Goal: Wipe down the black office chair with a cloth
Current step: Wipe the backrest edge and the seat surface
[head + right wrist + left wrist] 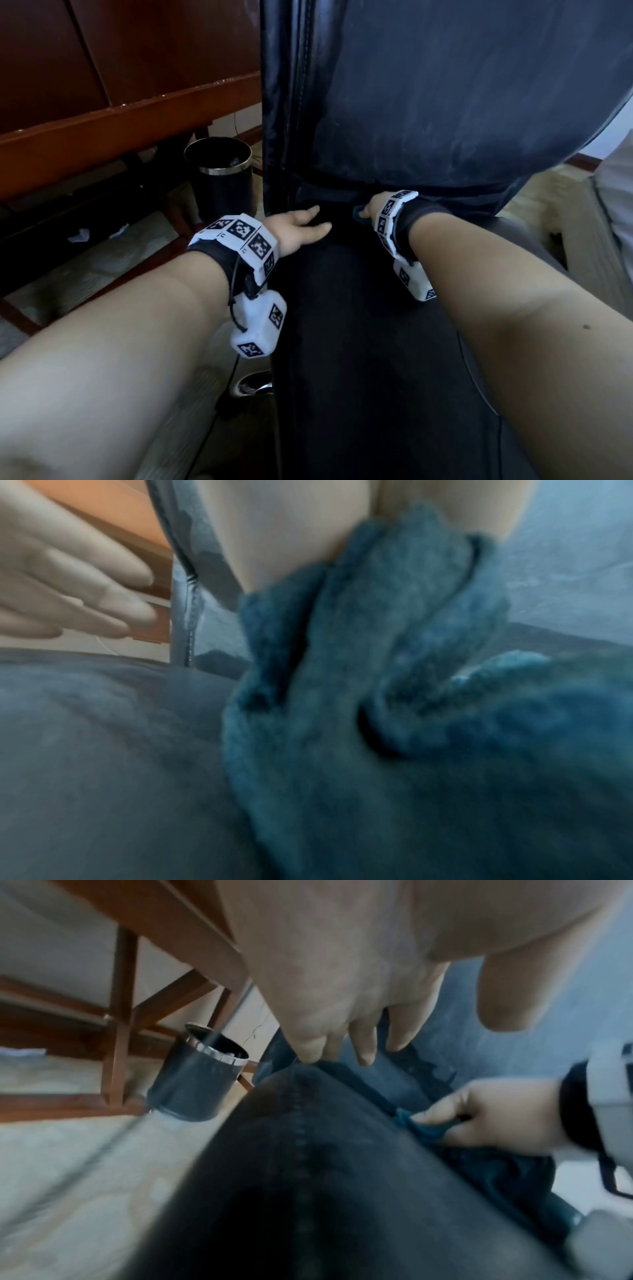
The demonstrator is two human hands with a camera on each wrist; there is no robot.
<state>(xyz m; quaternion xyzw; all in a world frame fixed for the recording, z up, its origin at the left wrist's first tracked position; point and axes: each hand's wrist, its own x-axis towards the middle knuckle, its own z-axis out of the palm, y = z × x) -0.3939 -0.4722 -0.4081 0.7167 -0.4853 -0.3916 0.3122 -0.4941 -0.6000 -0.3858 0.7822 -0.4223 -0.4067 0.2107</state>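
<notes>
The black office chair fills the middle of the head view, its backrest (445, 85) upright and its seat (359, 342) running toward me. My left hand (301, 228) lies open with straight fingers on the rear left of the seat, close to the crease under the backrest. My right hand (368, 210) grips a bunched blue cloth (359, 696) and holds it against the seat at that crease; the cloth (424, 1127) shows between thumb and fingers. In the left wrist view my left hand (349, 1031) hovers over the seat seam and my right hand (486, 1118) is at the right.
A dark round waste bin (221, 174) with a metal rim stands on the floor left of the chair. A red-brown wooden desk (120, 120) runs along the left, with scraps of paper (78, 235) beneath it. A pale seat or sofa edge (613, 212) is at the right.
</notes>
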